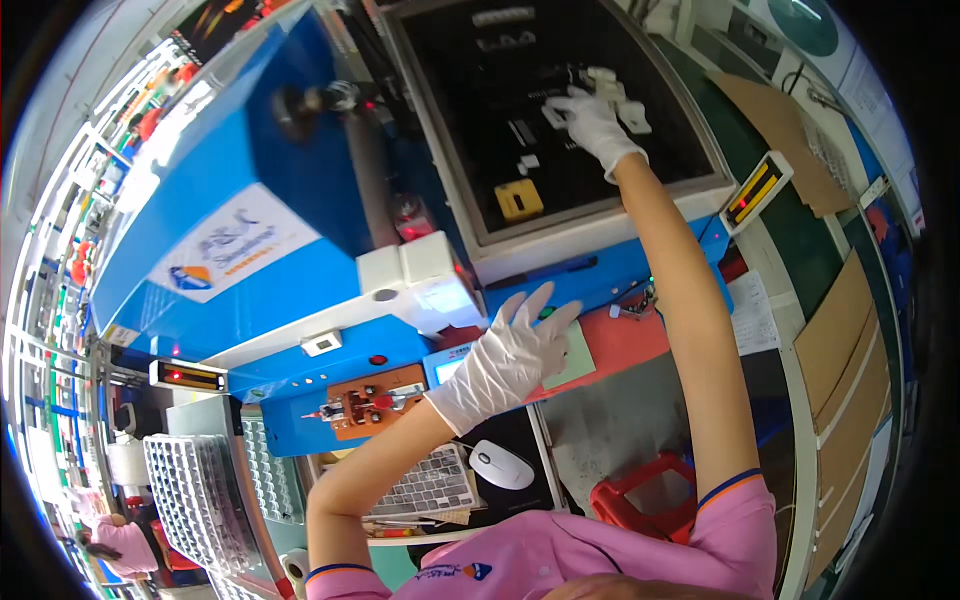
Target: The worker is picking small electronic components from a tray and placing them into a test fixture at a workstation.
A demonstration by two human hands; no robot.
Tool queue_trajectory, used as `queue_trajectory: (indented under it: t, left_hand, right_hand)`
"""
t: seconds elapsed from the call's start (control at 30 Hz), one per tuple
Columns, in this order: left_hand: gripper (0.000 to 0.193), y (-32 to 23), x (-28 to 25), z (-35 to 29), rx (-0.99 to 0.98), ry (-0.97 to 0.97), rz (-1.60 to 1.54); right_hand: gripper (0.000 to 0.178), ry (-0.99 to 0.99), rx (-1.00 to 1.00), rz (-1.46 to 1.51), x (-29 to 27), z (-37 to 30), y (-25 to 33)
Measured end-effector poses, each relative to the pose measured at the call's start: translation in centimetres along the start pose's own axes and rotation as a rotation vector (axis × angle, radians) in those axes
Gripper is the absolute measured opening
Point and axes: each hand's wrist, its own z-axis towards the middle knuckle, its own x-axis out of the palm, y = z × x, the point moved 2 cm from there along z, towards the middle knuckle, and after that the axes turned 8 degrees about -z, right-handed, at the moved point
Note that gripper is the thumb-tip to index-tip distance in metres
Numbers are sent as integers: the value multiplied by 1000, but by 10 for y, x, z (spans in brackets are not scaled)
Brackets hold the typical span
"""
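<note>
My left hand [508, 358], in a white glove, hovers with its fingers spread in front of the blue machine, holding nothing. Reaching far forward, my right hand [597, 128], gloved as well, is over the black panel [460, 110] in its grey frame. Its fingertips are closed on a small white plastic part [554, 116], partly hidden by the glove. Right beside that hand lie more white parts [632, 117], and several small pale pieces [528, 162] are to its left. A yellow block [519, 200] sits at the panel's near left corner.
The blue machine housing [270, 240] rises at the left. Below my left hand are a keyboard [425, 485], a white mouse [502, 465] and an orange fixture [375, 400]. Stacked clear trays [200, 500] stand lower left, a red stool [645, 495] lower right, cardboard [845, 340] far right.
</note>
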Motion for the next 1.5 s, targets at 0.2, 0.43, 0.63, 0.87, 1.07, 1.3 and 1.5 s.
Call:
queue_trajectory:
  t: [0.2, 0.43, 0.63, 0.87, 1.07, 1.3, 1.5]
  left_hand:
    - [31, 9, 28, -20, 33, 247, 349]
    - [56, -6, 34, -19, -136, 335, 413]
    - [51, -17, 47, -19, -136, 380, 438]
    - [38, -12, 67, -14, -203, 268, 523]
    - [23, -7, 9, -73, -305, -35, -455]
    - [28, -35, -134, -309, -690, -598, -523]
    - [26, -3, -210, -470, -1201, -524, 376]
  right_hand:
    - [75, -523, -158, -15, -48, -51, 8]
    - [75, -886, 215, 64, -53, -219, -38]
    - [76, -672, 420, 729, 15, -288, -90]
    - [75, -683, 479, 706, 18, -270, -97]
    - [49, -650, 204, 462, -4, -293, -64]
    - [31, 4, -22, 990, 22, -403, 99]
    - [61, 515, -524, 940, 63, -500, 229]
